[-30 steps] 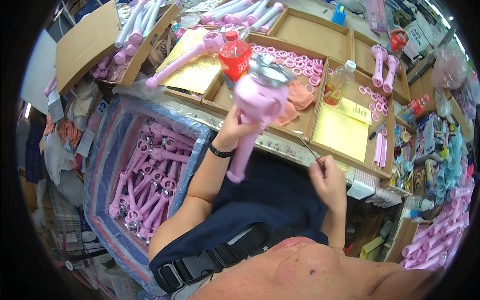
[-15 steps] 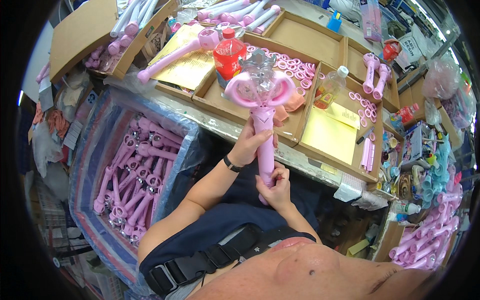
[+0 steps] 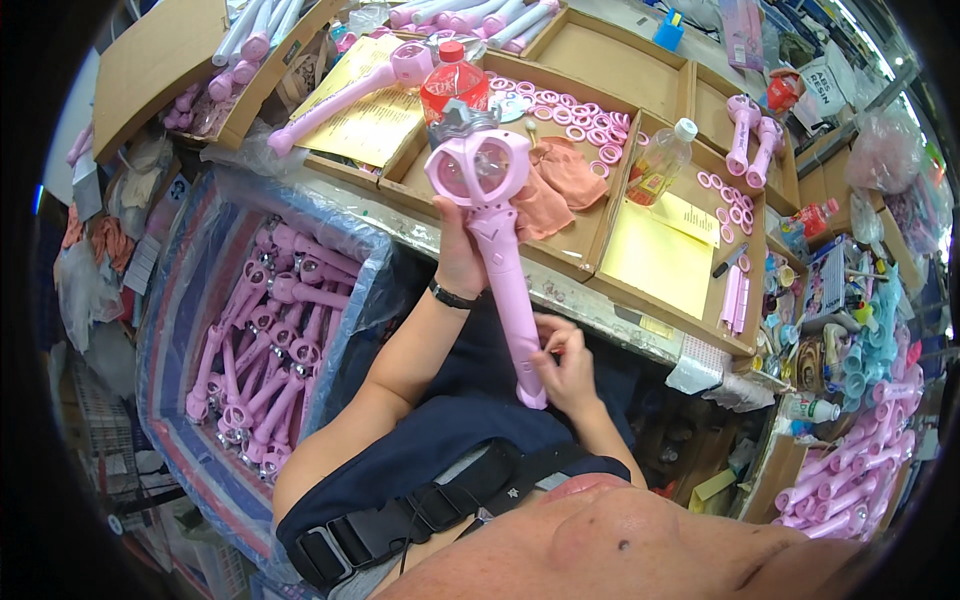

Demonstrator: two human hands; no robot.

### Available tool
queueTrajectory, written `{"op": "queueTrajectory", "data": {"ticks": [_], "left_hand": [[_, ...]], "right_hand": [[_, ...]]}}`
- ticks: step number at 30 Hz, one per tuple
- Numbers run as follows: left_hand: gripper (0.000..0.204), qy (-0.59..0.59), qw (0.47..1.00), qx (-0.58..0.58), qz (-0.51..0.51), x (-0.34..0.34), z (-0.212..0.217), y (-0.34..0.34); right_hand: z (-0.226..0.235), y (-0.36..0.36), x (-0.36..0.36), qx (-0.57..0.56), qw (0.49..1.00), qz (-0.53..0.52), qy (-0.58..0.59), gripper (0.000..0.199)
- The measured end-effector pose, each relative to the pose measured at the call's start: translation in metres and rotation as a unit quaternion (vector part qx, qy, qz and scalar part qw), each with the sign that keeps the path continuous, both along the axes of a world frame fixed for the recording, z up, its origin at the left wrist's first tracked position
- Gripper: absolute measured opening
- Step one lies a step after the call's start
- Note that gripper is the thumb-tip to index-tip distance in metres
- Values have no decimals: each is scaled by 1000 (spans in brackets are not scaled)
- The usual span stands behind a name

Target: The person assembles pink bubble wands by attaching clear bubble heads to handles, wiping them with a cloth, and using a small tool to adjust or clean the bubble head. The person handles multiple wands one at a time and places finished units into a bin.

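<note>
A pink toy wand point(image 3: 508, 270) with a round clear head and a silver crown-shaped top slants across the middle. My left hand point(image 3: 462, 255) is closed around its neck, just under the head, with the thumb on the near side. Beside the lower part of the handle is my right hand point(image 3: 568, 370), fingers loosely bent and apart, holding nothing I can see. An orange cloth point(image 3: 560, 185) lies in the cardboard tray point(image 3: 570, 262) behind the wand. Pink rings point(image 3: 590, 125) are piled in that tray.
To the left, a lined striped bag point(image 3: 165, 370) holds many pink wands point(image 3: 265, 350). On the bench stand a red-labelled bottle point(image 3: 455, 85) and a yellowish bottle point(image 3: 660, 165). Yellow paper point(image 3: 655, 265) lies in the right tray. More pink handles point(image 3: 850, 470) fill a box at lower right.
The wand has turned and tilted, its head moving left and its lower end slightly right. My right hand has come off the handle. The orange cloth is now more exposed.
</note>
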State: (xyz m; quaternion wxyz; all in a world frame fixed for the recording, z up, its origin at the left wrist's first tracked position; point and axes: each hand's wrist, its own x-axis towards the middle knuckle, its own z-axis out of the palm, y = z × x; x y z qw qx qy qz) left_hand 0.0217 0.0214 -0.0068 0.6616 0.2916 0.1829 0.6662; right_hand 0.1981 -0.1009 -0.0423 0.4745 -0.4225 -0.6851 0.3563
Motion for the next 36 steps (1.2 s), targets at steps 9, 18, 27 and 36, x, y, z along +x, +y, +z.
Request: {"op": "queueTrajectory", "data": {"ticks": [9,18,27,36], "left_hand": [[94,-69,993,-84,-37,-17,2,-2],[94,-9,989,-142,-50,-12,-8,-6],[70,-132,959,-138,-207,-32,-21,26],[57,73,987,-119,-82,-11,-12,-10]], "right_hand": [[24,99,133,-41,890,-240,-385,27],[21,81,113,104,913,-301,-256,20],[79,74,232,164,879,-429,-130,7],[152,123,429,-9,452,-600,-660,22]]}}
